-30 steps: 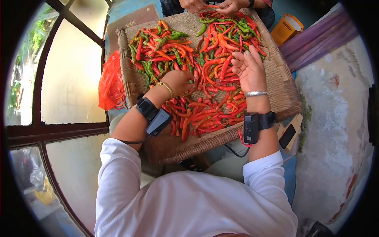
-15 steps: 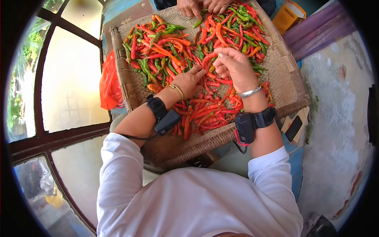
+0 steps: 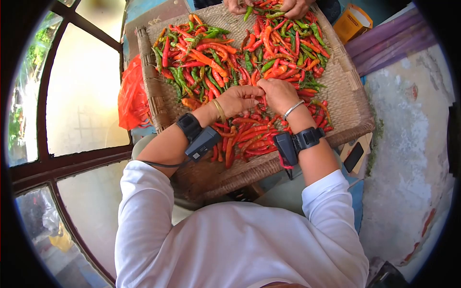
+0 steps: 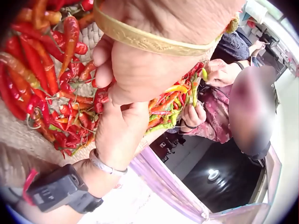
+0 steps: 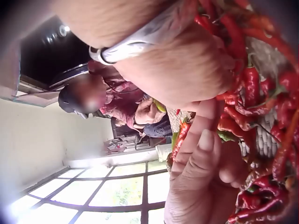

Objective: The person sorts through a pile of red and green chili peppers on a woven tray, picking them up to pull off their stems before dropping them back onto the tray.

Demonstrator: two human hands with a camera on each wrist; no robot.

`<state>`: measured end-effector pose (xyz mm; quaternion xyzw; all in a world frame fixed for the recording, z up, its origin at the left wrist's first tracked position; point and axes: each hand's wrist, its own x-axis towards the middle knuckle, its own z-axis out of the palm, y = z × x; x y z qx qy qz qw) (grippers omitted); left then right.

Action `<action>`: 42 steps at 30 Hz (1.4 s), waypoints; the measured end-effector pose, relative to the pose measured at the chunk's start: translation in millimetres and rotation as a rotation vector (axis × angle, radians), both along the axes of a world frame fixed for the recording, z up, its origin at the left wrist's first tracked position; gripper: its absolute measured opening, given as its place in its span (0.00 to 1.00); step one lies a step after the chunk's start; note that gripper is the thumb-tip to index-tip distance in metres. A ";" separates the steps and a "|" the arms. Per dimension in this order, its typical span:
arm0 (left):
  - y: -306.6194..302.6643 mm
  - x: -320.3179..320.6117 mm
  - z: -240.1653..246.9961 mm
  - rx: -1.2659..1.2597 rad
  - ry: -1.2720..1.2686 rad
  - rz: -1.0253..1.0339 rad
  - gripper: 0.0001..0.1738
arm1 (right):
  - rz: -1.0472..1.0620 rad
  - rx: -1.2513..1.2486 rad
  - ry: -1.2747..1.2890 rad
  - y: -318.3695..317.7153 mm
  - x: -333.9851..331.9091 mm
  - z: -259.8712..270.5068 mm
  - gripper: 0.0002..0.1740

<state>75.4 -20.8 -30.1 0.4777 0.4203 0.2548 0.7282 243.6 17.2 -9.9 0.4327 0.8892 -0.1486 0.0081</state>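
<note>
Contact: left hand and right hand together, fingers meeting; cannot tell whether either pinches anything | red peppers beneath and nearer the body, on woven tray | red-and-green peppers beyond | another person's hand at far edge

Head view, left side: dark-framed window, greenery showing through the glass, red plastic bag bunched just beside it. Upper right: yellow-orange box, top open; purple cloth near it, above a pale, patchy wall. Dark phone-like slab lies on a light-brown sheet next to the wall.
</note>
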 end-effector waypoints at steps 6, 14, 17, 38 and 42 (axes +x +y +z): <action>14.3 -0.6 -8.6 0.457 -0.033 0.417 0.24 | -0.035 0.521 0.442 -8.6 -10.5 29.6 0.05; 11.1 -2.1 -15.6 0.439 0.072 0.166 0.17 | 0.006 0.090 1.020 -21.1 -11.5 43.8 0.13; 5.6 3.4 -3.7 0.543 0.044 0.214 0.10 | -0.040 -0.323 1.188 -20.9 -1.4 48.0 0.14; 11.0 -18.8 19.1 0.526 1.019 -0.134 0.16 | -0.469 -0.761 1.252 7.7 8.2 35.0 0.15; 11.6 -7.2 15.0 0.401 1.176 -0.371 0.21 | -0.522 -0.868 1.672 11.0 11.7 36.4 0.25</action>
